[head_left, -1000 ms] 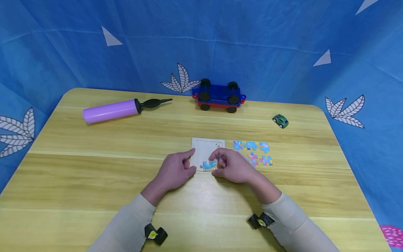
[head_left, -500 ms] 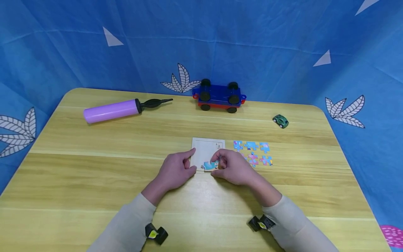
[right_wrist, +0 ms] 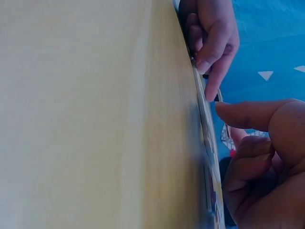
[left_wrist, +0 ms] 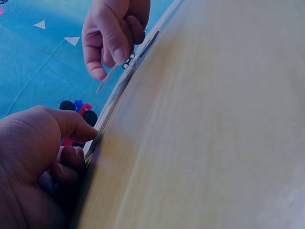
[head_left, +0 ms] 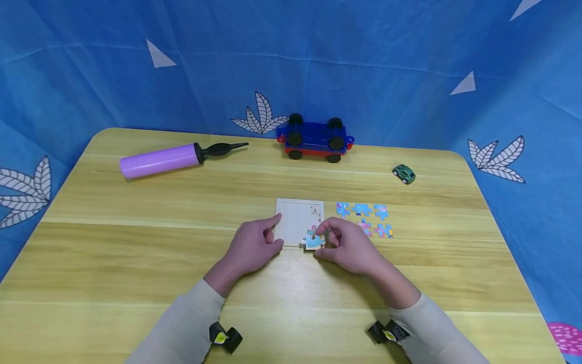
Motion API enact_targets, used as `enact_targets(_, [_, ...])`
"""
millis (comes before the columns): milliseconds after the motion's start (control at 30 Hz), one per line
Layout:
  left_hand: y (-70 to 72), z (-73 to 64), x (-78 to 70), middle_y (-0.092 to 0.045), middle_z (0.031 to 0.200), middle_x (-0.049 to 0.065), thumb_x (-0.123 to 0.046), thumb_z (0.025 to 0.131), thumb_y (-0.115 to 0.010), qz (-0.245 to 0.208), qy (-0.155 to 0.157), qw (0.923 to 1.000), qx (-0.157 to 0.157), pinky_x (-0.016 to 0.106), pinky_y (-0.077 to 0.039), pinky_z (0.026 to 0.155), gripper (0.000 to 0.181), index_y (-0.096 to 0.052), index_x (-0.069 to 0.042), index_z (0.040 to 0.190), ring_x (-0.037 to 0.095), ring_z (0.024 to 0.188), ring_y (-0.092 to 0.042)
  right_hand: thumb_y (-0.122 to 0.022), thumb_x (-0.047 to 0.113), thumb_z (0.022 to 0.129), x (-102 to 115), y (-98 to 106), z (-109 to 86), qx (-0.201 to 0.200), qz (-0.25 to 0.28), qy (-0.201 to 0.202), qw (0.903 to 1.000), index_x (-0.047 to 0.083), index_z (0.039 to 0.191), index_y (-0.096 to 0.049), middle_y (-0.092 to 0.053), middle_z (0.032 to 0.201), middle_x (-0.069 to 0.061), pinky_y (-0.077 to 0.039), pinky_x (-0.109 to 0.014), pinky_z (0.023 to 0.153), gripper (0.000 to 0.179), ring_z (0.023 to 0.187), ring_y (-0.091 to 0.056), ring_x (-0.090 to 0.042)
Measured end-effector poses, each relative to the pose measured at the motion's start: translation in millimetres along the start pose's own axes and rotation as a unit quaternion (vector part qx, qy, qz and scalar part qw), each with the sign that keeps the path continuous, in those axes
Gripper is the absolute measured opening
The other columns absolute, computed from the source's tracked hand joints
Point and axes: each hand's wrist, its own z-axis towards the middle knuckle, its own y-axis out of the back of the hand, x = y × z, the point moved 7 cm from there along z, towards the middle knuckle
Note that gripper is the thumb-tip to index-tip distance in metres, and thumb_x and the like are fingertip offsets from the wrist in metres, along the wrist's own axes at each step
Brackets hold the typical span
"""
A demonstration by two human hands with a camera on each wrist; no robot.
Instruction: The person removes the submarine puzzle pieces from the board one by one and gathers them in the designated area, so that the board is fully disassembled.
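A thin, pale puzzle tray (head_left: pixel 291 215) lies flat near the middle of the table. My left hand (head_left: pixel 254 242) holds its left edge, thumb at the near corner and forefinger farther up the side. Between thumb and forefinger, my right hand (head_left: pixel 350 245) pinches a light-blue jigsaw piece (head_left: pixel 311 241). That piece is raised over the tray's near right corner, and its thin edge shows in the left wrist view. Just behind it, a blue and pink patch is visible at the tray's right side, partly covered by the piece and fingers.
Several loose jigsaw pieces (head_left: pixel 362 209) lie in rows right of the tray, partly behind my right hand. Farther back are a purple hand pump (head_left: pixel 159 161), blue and red toy wagons (head_left: pixel 316 139) stacked wheels-up, and a small green toy car (head_left: pixel 403 174). A blue curtain (head_left: pixel 364 65) hangs behind the table.
The right hand has shifted right and slightly nearer, bringing the pinched piece from along the tray's front to its near right corner. The left hand keeps its hold on the tray.
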Motion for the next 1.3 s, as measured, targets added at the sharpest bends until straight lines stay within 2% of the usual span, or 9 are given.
enact_targets(233, [0.3, -0.4, 0.5, -0.049, 0.061, -0.008, -0.013, 0.086, -0.074, -0.004, -0.004, 1.0, -0.005, 0.03, -0.043, 0.063, 0.055, -0.059, -0.003, 0.138, 0.006, 0.051, -0.039, -0.084, 0.001, 0.078, -10, 11, -12.4, -0.013, 0.013, -0.009, 0.9998, 0.009, 0.101, -0.066, -0.036, 0.061, 0.004, -0.042, -0.035, 0.074, 0.031, 0.057, -0.035, -0.011])
enact_targets(467, [-0.9, 0.2, 1.0, -0.049, 0.061, -0.008, -0.013, 0.085, -0.074, -0.003, -0.004, 1.0, -0.003, 0.029, -0.042, 0.06, 0.056, -0.059, -0.003, 0.138, 0.005, 0.051, -0.039, -0.084, -0.001, 0.077, -21, 23, -24.0, -0.026, 0.012, -0.016, 0.9995, 0.009, 0.101, -0.066, -0.034, 0.061, 0.005, -0.042, -0.034, 0.077, 0.031, 0.057, -0.035, -0.011])
enact_targets(767, [-0.3, -0.3, -1.2, -0.049, 0.061, -0.008, -0.013, 0.086, -0.073, -0.003, -0.006, 1.0, -0.001, 0.029, -0.04, 0.057, 0.056, -0.059, -0.003, 0.138, 0.006, 0.05, -0.038, -0.083, -0.002, 0.077, -34, 36, -36.4, -0.035, 0.021, -0.027, 0.9988, 0.007, 0.101, -0.065, -0.033, 0.063, 0.003, -0.036, -0.029, 0.063, 0.032, 0.058, -0.034, -0.012])
enact_targets(1300, [-0.5, -0.2, 0.6, -0.048, 0.06, -0.007, -0.013, 0.086, -0.074, -0.003, 0.0, 1.0, -0.002, 0.028, -0.037, 0.054, 0.056, -0.059, -0.003, 0.138, 0.006, 0.05, -0.037, -0.081, -0.002, 0.08, -58, 55, -48.9, -0.032, 0.035, -0.049, 0.9977, 0.001, 0.105, -0.064, -0.033, 0.065, 0.001, -0.036, -0.029, 0.064, 0.031, 0.056, -0.032, -0.012])
